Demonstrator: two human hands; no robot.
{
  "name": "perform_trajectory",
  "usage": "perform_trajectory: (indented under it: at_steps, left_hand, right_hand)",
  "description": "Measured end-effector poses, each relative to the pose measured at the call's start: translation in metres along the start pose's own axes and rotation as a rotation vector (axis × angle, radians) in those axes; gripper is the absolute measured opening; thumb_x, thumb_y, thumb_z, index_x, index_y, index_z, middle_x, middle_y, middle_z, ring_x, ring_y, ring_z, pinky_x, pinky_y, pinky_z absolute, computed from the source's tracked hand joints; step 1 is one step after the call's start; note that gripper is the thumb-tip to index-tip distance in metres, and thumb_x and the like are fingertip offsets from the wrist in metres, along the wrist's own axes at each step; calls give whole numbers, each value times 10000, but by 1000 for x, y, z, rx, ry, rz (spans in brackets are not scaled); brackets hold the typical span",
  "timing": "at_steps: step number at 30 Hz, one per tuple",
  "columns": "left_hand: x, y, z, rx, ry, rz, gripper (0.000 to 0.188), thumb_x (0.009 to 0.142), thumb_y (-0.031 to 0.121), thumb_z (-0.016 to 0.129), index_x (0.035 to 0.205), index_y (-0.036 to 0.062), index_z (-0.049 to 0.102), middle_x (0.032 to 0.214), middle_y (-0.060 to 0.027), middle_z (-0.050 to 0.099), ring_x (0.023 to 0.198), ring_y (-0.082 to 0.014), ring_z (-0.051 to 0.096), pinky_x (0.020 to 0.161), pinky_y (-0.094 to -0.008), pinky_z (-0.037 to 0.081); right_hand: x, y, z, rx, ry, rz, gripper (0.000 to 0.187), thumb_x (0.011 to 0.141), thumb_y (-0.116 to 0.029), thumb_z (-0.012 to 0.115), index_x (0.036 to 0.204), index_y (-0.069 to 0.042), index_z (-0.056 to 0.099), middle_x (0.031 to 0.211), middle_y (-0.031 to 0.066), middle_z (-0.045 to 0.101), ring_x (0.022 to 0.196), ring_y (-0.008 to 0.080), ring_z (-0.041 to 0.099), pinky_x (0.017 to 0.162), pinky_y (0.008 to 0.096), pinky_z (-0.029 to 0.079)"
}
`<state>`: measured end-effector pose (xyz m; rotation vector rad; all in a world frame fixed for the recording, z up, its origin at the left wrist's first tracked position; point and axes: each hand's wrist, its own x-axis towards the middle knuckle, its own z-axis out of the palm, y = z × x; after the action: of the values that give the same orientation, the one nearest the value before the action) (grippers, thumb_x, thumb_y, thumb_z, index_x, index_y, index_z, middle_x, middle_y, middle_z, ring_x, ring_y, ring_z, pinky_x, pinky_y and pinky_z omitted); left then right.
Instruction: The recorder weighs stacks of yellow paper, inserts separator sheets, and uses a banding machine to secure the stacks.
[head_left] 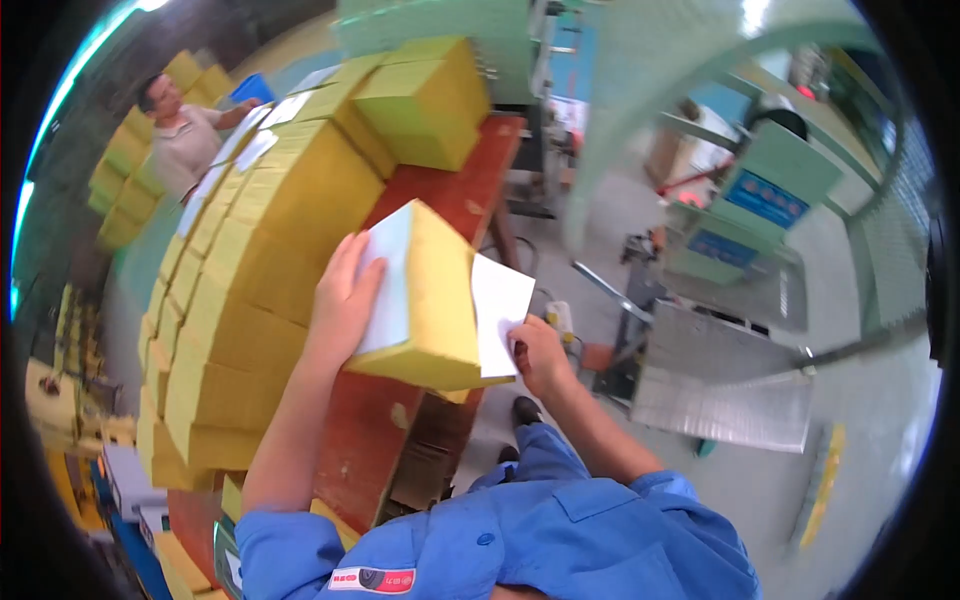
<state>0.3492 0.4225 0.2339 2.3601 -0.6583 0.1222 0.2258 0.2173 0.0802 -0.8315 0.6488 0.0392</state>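
Tilted over the red table is a yellow block, a box or a thick stack; I cannot tell which. A pale sheet covers its left face. My left hand presses against that face with the thumb and fingers, steadying the block. At the block's right side, my right hand pinches the lower right edge of a white sheet. The sheet stands against or close beside the block's right face, and its inner edge meets the block.
Rows of similar yellow blocks are stacked on the table at left, some topped with white sheets. Another person stands behind them. A green machine with a metal plate stands at right. A yellow floor strip lies beyond it.
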Motion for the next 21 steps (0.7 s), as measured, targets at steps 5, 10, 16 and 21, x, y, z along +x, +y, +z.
perform_trajectory:
  at_steps: [5,10,16,21]
  left_hand:
    - [-75,25,71,-724,-192,-99,480,1027,270,425,1405,-25,398,1378,-145,485,1258,-227,483,1067,-349,374]
    - [-123,78,203,-1125,-295,44,509,1044,339,388,1414,-11,362,1310,-114,500,1198,-184,502,1031,-320,397]
    - [-173,192,360,-1109,-335,19,516,1054,360,340,1395,-27,364,1347,-110,448,1224,-190,473,1039,-324,386]
    - [-207,252,493,-1193,-310,-102,513,1046,377,339,1367,-15,418,1333,-122,471,1216,-211,487,1028,-331,392]
  right_hand:
    - [-107,-5,-93,188,123,-197,282,807,-57,517,1059,-6,633,880,30,612,733,111,538,619,259,425]
    - [-185,-48,-210,-34,351,-305,305,760,-69,535,1025,17,658,795,4,597,643,73,494,540,228,369]
    - [-248,-100,-385,30,371,-315,379,757,-41,521,1113,25,633,933,60,656,813,137,607,705,263,481]
    - [-246,-129,-536,200,299,-226,392,740,-37,507,1107,49,612,1017,115,676,919,194,652,845,335,522]
